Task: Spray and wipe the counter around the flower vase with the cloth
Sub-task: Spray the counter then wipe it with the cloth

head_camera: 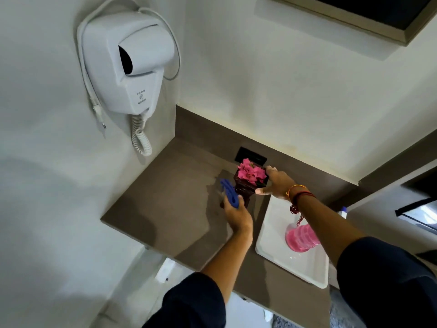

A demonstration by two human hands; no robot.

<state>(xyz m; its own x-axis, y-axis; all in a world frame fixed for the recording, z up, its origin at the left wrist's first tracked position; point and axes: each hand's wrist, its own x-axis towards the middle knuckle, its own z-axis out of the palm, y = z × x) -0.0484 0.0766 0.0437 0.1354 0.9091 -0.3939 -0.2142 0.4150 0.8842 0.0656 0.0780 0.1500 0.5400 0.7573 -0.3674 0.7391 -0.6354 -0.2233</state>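
Near the back wall of the brown desk (165, 197) stands the dark flower vase (246, 188), gripped at its rim by the right hand (275, 183). Just left of it, the left hand (237, 215) clutches the blue cloth (229, 194) against the desk. A white sink (272, 247) holding a pink bottle (301, 237) lies to the right.

Brown stone-look counter (165, 209) fitted into a wall corner, with a matching upstand along the back. A dark vase of pink flowers (250, 178) stands near the back; a blue cloth (230, 194) lies just left of it. A white rectangular basin (272, 247) adjoins at right.
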